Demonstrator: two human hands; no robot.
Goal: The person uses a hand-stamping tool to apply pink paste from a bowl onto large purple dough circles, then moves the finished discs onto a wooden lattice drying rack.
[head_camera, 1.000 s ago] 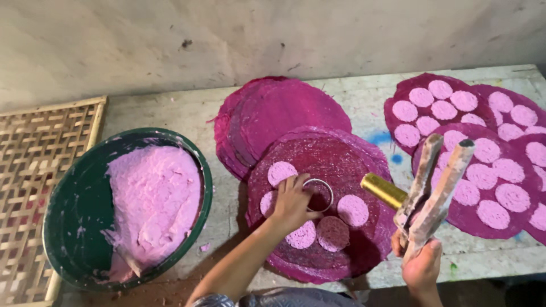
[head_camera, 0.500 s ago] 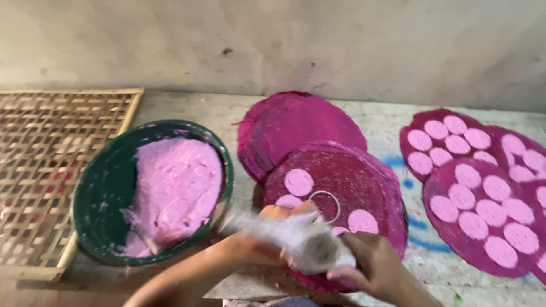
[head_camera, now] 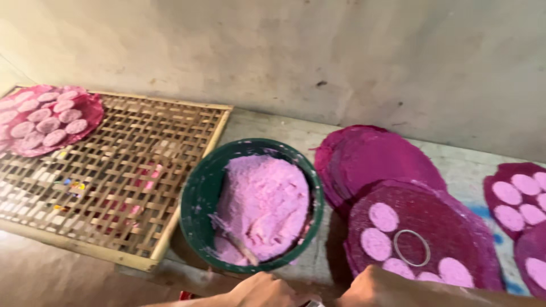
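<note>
Two bare hands sit at the very bottom edge, cut off by the frame. The left hand [head_camera: 263, 291] shows only knuckles, curled in a loose fist; whether it grips anything cannot be told. The right hand [head_camera: 380, 289] is mostly hidden, and its fingers cannot be made out.

Just beyond the left hand stands a green bowl [head_camera: 196, 204] heaped with pale pink dough [head_camera: 263, 206]; a dough-coated tool [head_camera: 238, 245] lies half buried in it, too smeared to identify. Beyond the right hand lies a round magenta mat [head_camera: 449, 233] carrying pink discs [head_camera: 383, 216] and a thin metal ring [head_camera: 412, 248]. More filled mats are cropped at the right.

Farther left, a woven bamboo tray [head_camera: 136, 165] holds another disc-covered mat [head_camera: 45, 118] at its far corner. A grey wall [head_camera: 341, 51] rises behind.
</note>
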